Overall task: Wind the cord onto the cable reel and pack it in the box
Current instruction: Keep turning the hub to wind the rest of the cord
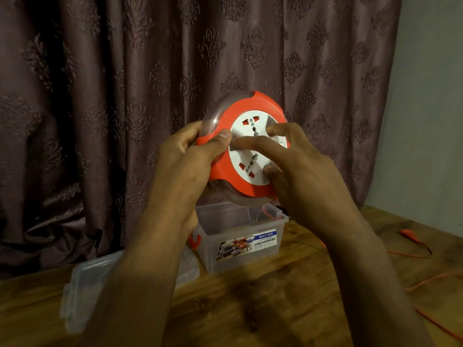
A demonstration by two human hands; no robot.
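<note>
Head view, the only one: the person is holding the cable reel (244, 146) up above the wooden table (275, 296), socket face turned toward the camera. The left hand (185, 159) is grasping the reel's left edge, thumb lying on the orange rim and the other fingers wrapping behind the clear housing. The right hand (298, 161) is working on the white centre disc, fingers curled and pressing into its recesses, apparently turning it as a winder; judged gripping the disc, though the contact under the fingertips is partly hidden. The cord (426, 284) is lying slack over the table, below and to the right of the right hand, with an orange plug end (411, 234) farther right; most of it looks not yet wound in. The open clear box (240, 236) is standing directly beneath the hands, and its lid (82, 284) is lying below and left of the left forearm. Risks, as judgement: the slack cord could be snagging on the box corner or table edge and kinking as it feeds; the dragging plug could whip or catch; fingertips could be slipping off the smooth disc; an uneven wind could be jamming inside the housing, leaving the reel awkward to fit in the box.
</note>
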